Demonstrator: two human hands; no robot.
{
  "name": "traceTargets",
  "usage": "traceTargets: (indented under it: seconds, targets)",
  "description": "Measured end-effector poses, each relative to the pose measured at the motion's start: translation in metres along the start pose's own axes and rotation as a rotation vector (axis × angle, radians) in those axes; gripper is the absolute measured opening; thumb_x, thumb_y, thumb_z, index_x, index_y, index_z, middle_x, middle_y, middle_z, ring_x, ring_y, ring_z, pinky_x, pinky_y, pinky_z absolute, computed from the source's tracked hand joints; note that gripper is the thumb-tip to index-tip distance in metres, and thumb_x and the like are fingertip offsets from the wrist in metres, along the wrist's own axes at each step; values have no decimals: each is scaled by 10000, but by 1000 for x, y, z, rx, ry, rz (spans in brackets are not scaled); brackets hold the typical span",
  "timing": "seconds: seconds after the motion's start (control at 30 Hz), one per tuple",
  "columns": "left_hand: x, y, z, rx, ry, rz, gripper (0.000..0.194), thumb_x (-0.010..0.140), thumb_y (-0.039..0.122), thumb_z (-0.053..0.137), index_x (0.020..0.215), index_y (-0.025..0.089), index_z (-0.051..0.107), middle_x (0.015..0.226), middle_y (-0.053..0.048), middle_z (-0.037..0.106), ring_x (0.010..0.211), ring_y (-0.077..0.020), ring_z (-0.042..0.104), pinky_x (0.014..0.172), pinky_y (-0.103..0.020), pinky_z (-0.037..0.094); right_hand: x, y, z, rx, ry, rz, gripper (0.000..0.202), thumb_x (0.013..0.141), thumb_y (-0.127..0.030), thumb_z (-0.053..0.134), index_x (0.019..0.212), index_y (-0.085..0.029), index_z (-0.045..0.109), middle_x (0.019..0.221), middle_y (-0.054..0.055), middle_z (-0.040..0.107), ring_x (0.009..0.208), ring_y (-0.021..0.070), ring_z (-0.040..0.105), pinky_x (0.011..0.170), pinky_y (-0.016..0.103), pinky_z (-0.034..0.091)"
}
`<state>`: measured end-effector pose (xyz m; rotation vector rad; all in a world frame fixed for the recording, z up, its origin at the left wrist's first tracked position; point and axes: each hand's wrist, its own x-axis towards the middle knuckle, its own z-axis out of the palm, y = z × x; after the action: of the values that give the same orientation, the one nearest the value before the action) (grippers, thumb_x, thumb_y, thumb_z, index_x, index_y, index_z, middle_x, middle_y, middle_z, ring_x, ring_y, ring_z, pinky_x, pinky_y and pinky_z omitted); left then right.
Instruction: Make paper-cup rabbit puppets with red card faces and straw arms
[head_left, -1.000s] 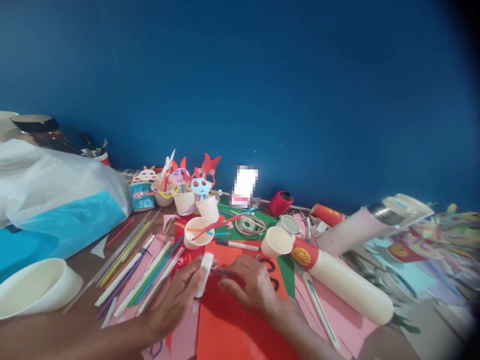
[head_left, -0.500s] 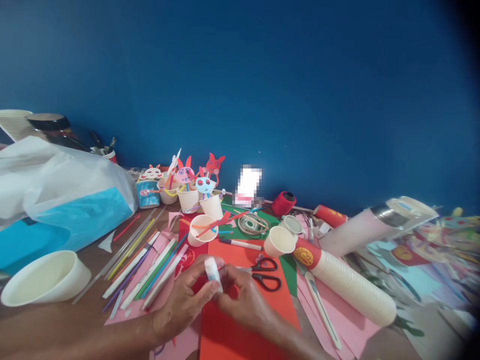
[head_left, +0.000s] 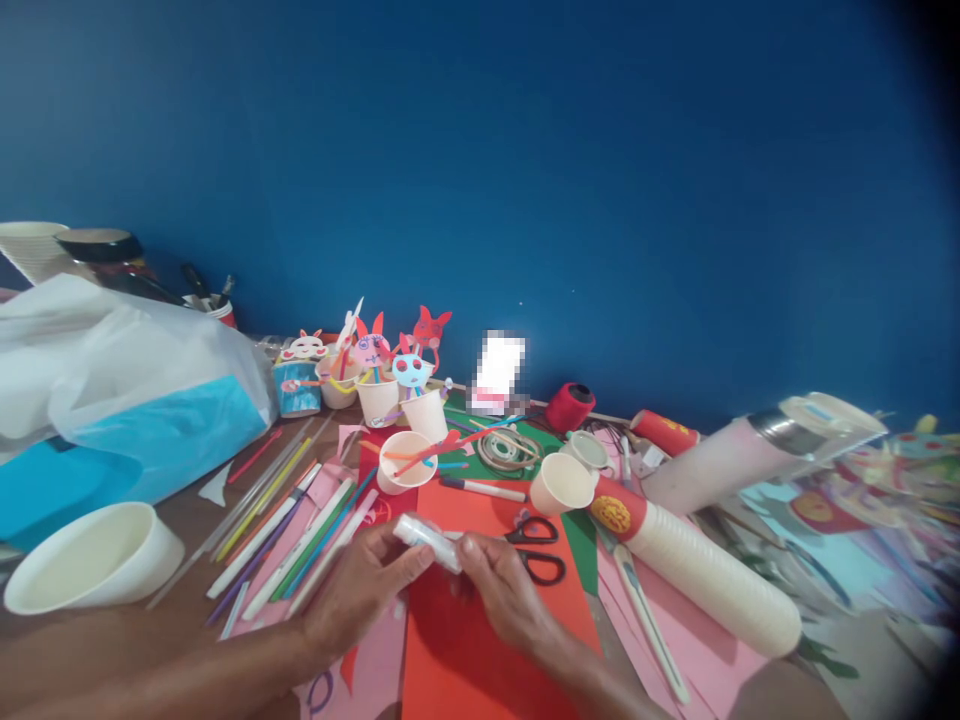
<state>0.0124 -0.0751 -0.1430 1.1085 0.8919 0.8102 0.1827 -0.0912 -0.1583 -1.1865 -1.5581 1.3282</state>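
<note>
A small white tube (head_left: 426, 543), like a glue stick, is held between both hands above the red paper (head_left: 495, 640). My left hand (head_left: 360, 580) grips its left part with thumb and fingers. The fingertips of my right hand (head_left: 499, 585) are closed on the tube's right end. Black-handled scissors (head_left: 541, 550) lie on the red paper just beyond my right hand. Behind the hands, a white paper cup (head_left: 407, 463) holds coloured strips.
Straws and pens (head_left: 300, 545) lie at the left, near a big white bowl (head_left: 90, 560). Paper-cup figures (head_left: 375, 385) stand at the back. On the right are stacked cups (head_left: 705, 565), a cutter knife (head_left: 651, 625) and a tumbler (head_left: 720, 465).
The white tube has tilted from nearly upright to lying more sideways. My right hand has shifted a little to the right and now pinches its end.
</note>
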Motion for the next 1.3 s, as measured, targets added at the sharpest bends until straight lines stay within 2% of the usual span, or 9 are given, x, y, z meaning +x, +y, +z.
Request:
traceTargets:
  seconds: [0.13, 0.33, 0.5, 0.63, 0.83, 0.9, 1.0, 1.13, 1.3]
  targets:
    - [1, -5, -1, 45, 43, -19, 252, 755, 345, 589, 864, 135, 673, 785, -60, 694, 682, -168, 610, 626, -242, 471, -2, -4, -2, -36, 12, 25, 461, 903, -460, 285, 634, -158, 504, 573, -2, 489, 532, 100, 449, 517, 213, 340]
    - [3, -7, -3, -14, 130, -53, 252, 729, 359, 620, 831, 130, 652, 750, -36, 680, 737, -171, 609, 682, -258, 473, 0, 3, -2, -124, 62, -8, 234, 753, -388, 593, 770, -170, 511, 651, -31, 496, 593, 99, 425, 540, 198, 339]
    - [2, -2, -1, -43, 41, -39, 287, 744, 377, 594, 855, 121, 663, 785, -57, 687, 753, -185, 610, 713, -282, 472, -2, 0, 0, -59, -23, -30, 382, 891, -431, 345, 664, -163, 497, 585, -24, 451, 543, 92, 412, 522, 209, 315]
    - [2, -2, -1, -12, -4, -16, 304, 766, 382, 563, 847, 111, 675, 727, -62, 677, 663, -165, 588, 631, -263, 460, -3, -4, 0, 34, -92, 42, 528, 926, -436, 199, 587, -159, 495, 526, -8, 464, 503, 96, 447, 525, 219, 341]
    - [4, -13, -5, -29, 113, -77, 295, 727, 361, 624, 873, 108, 660, 704, -34, 654, 618, -131, 557, 575, -225, 435, 0, -1, -2, -132, 84, -51, 233, 784, -397, 553, 779, -169, 508, 652, -26, 494, 581, 99, 425, 539, 207, 336]
    - [4, -14, -4, -57, 90, -67, 286, 733, 351, 622, 884, 112, 661, 721, -37, 661, 643, -140, 569, 610, -237, 448, -1, -2, -1, -206, 118, -60, 216, 801, -377, 529, 743, -170, 510, 628, -29, 482, 571, 98, 415, 536, 209, 325]
    - [3, -11, -2, -84, 26, -7, 243, 755, 318, 604, 893, 130, 670, 791, -47, 683, 715, -160, 592, 714, -269, 458, -3, -6, 0, -208, 96, -53, 373, 878, -415, 373, 626, -166, 488, 580, -16, 477, 547, 100, 428, 528, 217, 317]
    - [3, -6, 0, -50, -51, 14, 244, 787, 326, 554, 874, 139, 684, 719, -40, 683, 594, -139, 577, 633, -259, 460, -3, -9, 1, -27, 8, 125, 546, 901, -497, 213, 564, -163, 482, 468, -13, 450, 427, 93, 422, 450, 217, 302]
    - [5, -10, 0, -55, 53, -12, 270, 730, 343, 619, 882, 127, 677, 679, -28, 659, 614, -145, 571, 635, -263, 461, -2, -2, 3, -25, 74, -9, 365, 850, -456, 422, 658, -158, 511, 579, -18, 482, 531, 94, 418, 513, 210, 321]
